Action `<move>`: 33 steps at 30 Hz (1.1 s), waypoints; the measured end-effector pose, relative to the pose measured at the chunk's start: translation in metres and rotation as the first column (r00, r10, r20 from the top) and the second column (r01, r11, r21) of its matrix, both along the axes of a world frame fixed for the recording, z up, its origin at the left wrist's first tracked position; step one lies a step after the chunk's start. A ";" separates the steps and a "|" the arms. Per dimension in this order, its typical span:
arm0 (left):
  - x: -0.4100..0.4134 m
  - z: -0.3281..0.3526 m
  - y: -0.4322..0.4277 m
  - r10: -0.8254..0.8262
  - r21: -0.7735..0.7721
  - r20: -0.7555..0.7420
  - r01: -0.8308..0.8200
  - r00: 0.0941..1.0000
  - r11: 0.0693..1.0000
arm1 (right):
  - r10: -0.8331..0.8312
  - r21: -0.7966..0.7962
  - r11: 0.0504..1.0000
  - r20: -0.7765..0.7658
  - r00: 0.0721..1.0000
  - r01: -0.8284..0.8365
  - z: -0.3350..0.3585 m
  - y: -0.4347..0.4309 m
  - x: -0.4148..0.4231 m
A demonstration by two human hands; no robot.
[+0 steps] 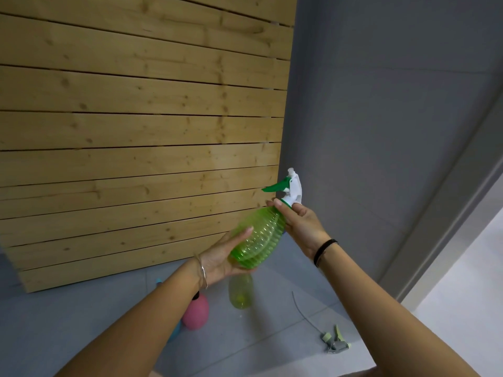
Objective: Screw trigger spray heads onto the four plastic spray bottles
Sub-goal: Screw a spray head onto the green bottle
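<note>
I hold a ribbed green bottle [258,235] tilted in the air in front of me. My left hand [226,257] cups its base. My right hand [299,221] pinches the collar at its neck, under a white and green trigger spray head [291,187] that sits on the bottle. Below on the grey floor stand a yellow-green bottle [241,293] and a pink bottle [196,312], both partly hidden by my left arm. A loose pale green spray head [336,341] with a long grey dip tube [302,308] lies on the floor to the right.
A slatted pine panel [136,131] leans against the grey wall [381,104] ahead. A blue object [175,330] peeks out behind my left forearm. A grey door frame [441,213] and a pale floor [462,308] lie to the right.
</note>
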State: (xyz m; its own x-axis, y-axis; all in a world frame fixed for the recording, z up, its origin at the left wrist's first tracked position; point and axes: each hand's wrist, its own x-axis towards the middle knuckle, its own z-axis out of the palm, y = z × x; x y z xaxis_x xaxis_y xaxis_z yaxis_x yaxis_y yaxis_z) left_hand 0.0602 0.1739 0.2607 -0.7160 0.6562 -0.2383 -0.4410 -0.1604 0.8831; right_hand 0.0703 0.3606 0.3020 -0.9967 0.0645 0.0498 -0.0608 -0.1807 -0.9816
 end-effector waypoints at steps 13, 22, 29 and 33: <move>-0.002 0.013 0.006 0.240 -0.049 -0.094 -0.245 0.966 0.968 | -0.129 -0.104 0.987 -0.065 0.990 0.122 0.021 -0.020 0.002; -0.018 -0.002 -0.030 0.186 0.048 0.175 -0.197 0.967 0.979 | 0.209 -0.148 0.968 0.022 0.978 -0.203 0.026 -0.030 -0.007; -0.047 -0.024 -0.064 0.214 -0.044 0.224 -0.209 0.951 0.977 | 0.388 -0.083 0.920 0.081 0.918 -0.382 0.017 -0.041 -0.040; -0.072 -0.054 -0.084 0.375 -0.284 0.169 -0.319 0.912 0.904 | 0.396 -0.056 0.918 0.153 0.905 -0.392 -0.008 -0.054 -0.065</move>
State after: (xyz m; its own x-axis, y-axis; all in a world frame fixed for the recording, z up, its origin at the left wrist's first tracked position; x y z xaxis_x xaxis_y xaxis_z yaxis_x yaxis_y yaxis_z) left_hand -0.0117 0.0901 0.2063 -0.8005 0.2763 -0.5318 -0.5793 -0.1294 0.8048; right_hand 0.0058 0.3067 0.2939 -0.9357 -0.3360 -0.1070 0.1756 -0.1809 -0.9677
